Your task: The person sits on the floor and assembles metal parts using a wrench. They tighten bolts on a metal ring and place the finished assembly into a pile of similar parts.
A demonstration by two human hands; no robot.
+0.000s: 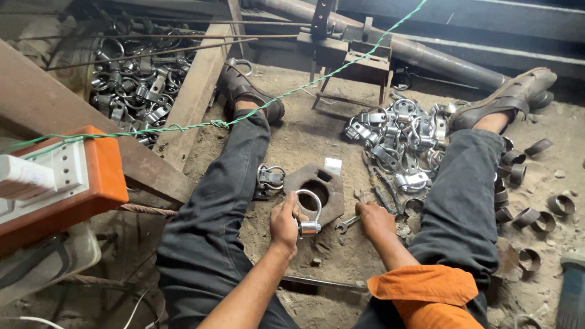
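Sitting on a dirt floor with legs spread, the person works between the knees. Nearest, at the left edge, an orange box (100, 176) carries a white socket strip (52, 170) with a white plug (21, 176) in it; no labels can be read. An orange sleeve (426, 286) covers the right forearm.

The left hand (283, 222) has its fingers curled around a shiny metal clamp ring (309, 213), pinching it at the bolted base; the loop stands up beyond the fingertips, over the near edge of a rusty hexagonal plate (332, 195) with a round hole. The right hand (375, 219) rests on the ground just right of it, fingers bent and pressed together near a small wrench (347, 224); whether they grip it I cannot tell.

Left of the plate lies another finished clamp (270, 180). A small white tag-like square (333, 166) lies on the plate's far edge. Farther out, a pile of shiny clamps (396, 140) sits by the right leg, dark bent strips (530, 216) to its right. A green cord (244, 116) crosses the scene. Beyond, a bin of clamps (131, 85) at the far left, and a small rusty stand (359, 67).
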